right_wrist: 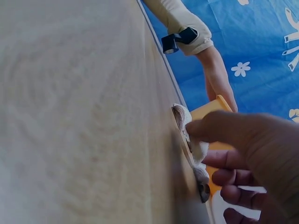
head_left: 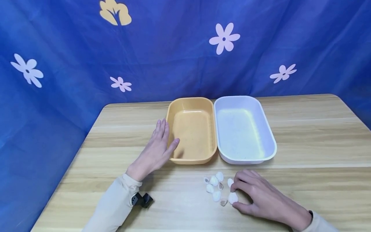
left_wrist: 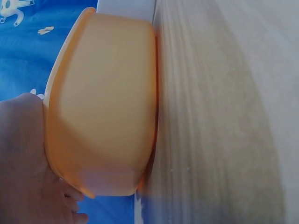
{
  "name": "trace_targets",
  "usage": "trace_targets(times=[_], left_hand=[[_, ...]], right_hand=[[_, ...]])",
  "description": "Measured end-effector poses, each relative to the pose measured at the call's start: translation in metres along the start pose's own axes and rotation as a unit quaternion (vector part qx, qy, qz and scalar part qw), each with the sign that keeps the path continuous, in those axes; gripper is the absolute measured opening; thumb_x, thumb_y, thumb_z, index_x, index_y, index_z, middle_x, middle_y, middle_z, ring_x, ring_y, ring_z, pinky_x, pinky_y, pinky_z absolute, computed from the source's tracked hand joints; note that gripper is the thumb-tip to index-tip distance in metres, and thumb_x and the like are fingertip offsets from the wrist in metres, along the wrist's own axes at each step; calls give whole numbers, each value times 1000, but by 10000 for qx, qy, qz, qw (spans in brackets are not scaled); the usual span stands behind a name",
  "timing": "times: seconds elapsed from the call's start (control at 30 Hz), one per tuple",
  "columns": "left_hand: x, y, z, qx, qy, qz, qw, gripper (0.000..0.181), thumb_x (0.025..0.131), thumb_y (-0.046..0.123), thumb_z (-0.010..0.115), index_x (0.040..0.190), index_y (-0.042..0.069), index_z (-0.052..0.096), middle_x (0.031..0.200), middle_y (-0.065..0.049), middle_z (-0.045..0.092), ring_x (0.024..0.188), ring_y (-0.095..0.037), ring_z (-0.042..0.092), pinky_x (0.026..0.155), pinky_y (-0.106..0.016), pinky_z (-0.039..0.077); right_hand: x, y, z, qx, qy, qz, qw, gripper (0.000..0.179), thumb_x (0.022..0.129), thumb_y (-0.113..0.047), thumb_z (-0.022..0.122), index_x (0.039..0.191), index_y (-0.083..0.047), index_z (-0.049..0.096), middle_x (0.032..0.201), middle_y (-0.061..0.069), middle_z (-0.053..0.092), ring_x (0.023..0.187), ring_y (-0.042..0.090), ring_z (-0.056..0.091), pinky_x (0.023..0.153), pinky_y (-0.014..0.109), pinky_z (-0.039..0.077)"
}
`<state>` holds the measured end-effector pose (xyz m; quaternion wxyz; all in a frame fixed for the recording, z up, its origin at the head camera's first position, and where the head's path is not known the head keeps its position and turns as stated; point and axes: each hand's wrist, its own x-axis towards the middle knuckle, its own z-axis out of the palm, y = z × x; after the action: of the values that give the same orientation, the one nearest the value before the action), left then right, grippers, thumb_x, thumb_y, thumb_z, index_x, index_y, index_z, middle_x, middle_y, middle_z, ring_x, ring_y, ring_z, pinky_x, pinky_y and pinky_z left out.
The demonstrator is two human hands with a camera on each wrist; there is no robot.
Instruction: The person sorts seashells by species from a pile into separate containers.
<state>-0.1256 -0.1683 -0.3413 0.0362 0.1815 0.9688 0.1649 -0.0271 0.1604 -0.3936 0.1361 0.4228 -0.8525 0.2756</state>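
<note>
My left hand (head_left: 153, 151) lies with straight fingers along the left rim of an orange-yellow plastic basin (head_left: 192, 135), its thumb reaching over the near-left edge. In the left wrist view, that hand is at the rim of the same basin (left_wrist: 103, 102). Between the thumb and index finger of my right hand (head_left: 258, 196) is a white seashell (head_left: 233, 198), pinched at the tabletop. Another white shell (head_left: 230, 182) sits partly behind those fingers. To their left lie several more small shells, white (head_left: 216, 196) and brownish (head_left: 223, 202). Thumb and shell (right_wrist: 199, 151) meet in the right wrist view.
A white plastic basin (head_left: 246, 132) stands against the right side of the orange-yellow one. Both are on a wood-grain table (head_left: 313, 141), near its far edge. Behind it hangs a blue cloth (head_left: 174, 58) with flower prints. A small black device (head_left: 142, 199) is on the left wrist.
</note>
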Motion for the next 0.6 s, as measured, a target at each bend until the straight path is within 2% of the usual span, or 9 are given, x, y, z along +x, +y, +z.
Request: trace_targets(times=[0.23, 0.47, 0.6], left_hand=[[3, -1, 0, -30, 40, -4, 10000, 83, 101, 56, 23, 150, -7, 1, 158, -22, -9, 146, -32, -11, 119, -48, 4], [2, -2, 2, -99, 27, -76, 9999, 84, 101, 57, 25, 150, -6, 1, 158, -20, -11, 146, -33, -11, 119, -50, 5], [3, -2, 3, -144, 58, -80, 9998, 84, 100, 57, 25, 151, -5, 1, 158, -19, -12, 146, -32, -12, 119, -49, 5]], right_hand=[[0, 2, 0, 114, 79, -209, 9997, 27, 73, -30, 82, 91, -20, 65, 100, -13, 52, 92, 8, 47, 83, 19, 37], [0, 0, 0, -106, -173, -81, 9998, 27, 73, -33, 82, 89, -20, 65, 106, -10, 55, 98, 10, 47, 86, 24, 39], [-1, 2, -3, -160, -337, -28, 9993, 35, 74, -44, 80, 94, -21, 64, 116, -6, 55, 108, 15, 47, 92, 31, 38]])
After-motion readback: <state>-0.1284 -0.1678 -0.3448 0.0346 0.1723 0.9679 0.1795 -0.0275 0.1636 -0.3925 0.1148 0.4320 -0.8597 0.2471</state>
